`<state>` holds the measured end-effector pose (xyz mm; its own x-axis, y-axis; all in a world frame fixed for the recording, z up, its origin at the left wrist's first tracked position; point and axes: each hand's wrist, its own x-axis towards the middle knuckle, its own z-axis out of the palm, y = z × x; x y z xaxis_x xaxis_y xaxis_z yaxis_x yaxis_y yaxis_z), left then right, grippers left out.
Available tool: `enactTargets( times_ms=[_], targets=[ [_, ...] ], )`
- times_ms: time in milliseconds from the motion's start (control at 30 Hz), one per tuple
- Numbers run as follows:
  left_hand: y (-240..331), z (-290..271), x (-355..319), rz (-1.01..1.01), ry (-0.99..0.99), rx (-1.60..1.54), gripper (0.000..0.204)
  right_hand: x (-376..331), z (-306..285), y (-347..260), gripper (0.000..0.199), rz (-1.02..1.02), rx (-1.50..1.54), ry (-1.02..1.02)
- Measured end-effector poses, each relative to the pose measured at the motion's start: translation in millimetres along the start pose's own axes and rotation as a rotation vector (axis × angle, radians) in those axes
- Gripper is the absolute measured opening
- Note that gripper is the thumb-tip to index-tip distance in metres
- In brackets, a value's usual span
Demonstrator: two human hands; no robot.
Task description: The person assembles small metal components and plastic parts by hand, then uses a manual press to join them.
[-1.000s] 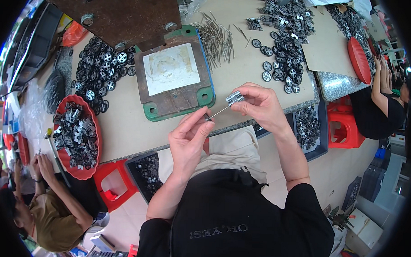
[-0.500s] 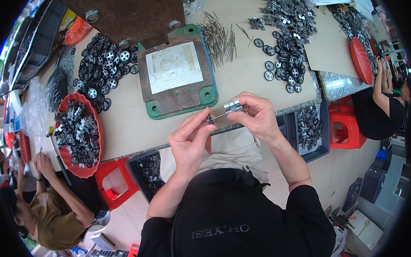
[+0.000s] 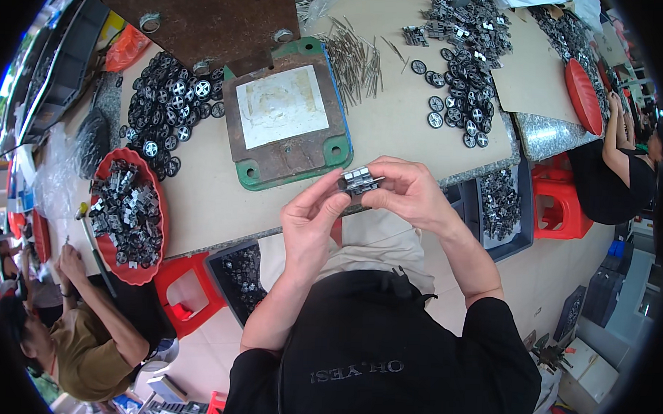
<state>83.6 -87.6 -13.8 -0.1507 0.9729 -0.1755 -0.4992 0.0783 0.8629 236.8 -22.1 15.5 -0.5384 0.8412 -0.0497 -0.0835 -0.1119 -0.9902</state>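
Observation:
Between my two hands, just above the table's front edge, is a small silver-and-black plastic part [image 3: 359,179]. My left hand [image 3: 308,217] pinches a small black wheel [image 3: 342,184], seen nearly edge-on, against the part's left side. My right hand [image 3: 416,197] grips the part from the right, thumb below and fingers behind. A thin metal pin tip [image 3: 380,179] pokes out by the right fingers. Just beyond my hands lies a green-edged metal plate [image 3: 286,158] with a white pad [image 3: 281,108] on top.
Black wheels with silver spokes lie in a left pile [image 3: 171,103] and a right pile [image 3: 459,95]. Loose metal pins [image 3: 351,62] sit behind the plate. A red basket [image 3: 162,234] holds similar parts. Co-workers sit at left and right, near red stools [image 3: 561,208].
My hands have come together. The pin, bare between wheel and part before, now runs into the part, and the part has moved left against the wheel.

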Motion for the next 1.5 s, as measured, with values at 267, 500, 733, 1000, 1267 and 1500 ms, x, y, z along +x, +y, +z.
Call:
enactTargets(
  times_ms=[267,500,733,1000,1267,1500],
  targets=[
    [6.2,-2.1,4.7,-0.127,-0.115,-0.01,0.037,2.6,-6.1,-23.8,0.023,-0.013,-0.548,-0.091],
    [2.9,-9.8,1.9,-0.133,-0.043,-0.106,0.025,20.8,-73.1,-24.6,0.019,-0.148,-1.017,0.305],
    [-2.0,-7.7,3.5,-0.206,-0.057,-0.15,0.024,21.0,-79.5,-5.8,0.021,0.009,-1.268,0.515],
    [-0.7,-6.0,2.7,-0.232,-0.051,-0.189,0.023,23.5,-74.2,-10.1,0.017,0.142,-1.059,0.364],
    [0.7,-6.3,0.6,-0.26,-0.057,-0.177,0.027,14.0,-58.9,9.2,0.016,-0.28,-1.095,0.29],
    [1.6,-2.4,0.6,-0.208,-0.039,-0.065,0.026,14.1,-49.2,-7.3,0.03,-0.078,-0.933,0.169]
  ],
)
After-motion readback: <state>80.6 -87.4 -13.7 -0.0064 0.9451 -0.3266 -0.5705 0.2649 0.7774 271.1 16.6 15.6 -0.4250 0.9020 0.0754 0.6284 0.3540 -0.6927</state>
